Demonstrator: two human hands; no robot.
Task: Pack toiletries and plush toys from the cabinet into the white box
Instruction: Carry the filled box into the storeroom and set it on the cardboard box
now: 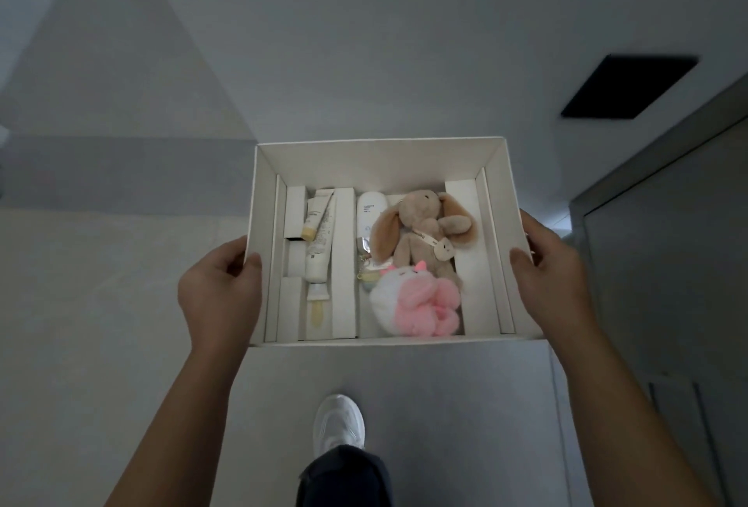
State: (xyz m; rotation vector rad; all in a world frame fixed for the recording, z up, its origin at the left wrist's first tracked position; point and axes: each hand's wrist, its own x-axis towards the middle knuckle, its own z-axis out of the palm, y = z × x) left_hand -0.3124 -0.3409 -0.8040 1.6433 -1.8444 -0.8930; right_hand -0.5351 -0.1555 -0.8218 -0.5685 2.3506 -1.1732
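Head view, steeply downward, close overhead

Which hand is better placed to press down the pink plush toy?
Probably the right hand: the pink plush toy lies in the right half of the white box, nearer to it than to the left hand. Both hands grip the box's side walls, so set it down first.

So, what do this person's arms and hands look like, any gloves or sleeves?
Both the left hand and the right hand are bare: no gloves, rings or watch visible. The forearms are bare, no sleeves in view. Below, a dark trouser leg and a white shoe.
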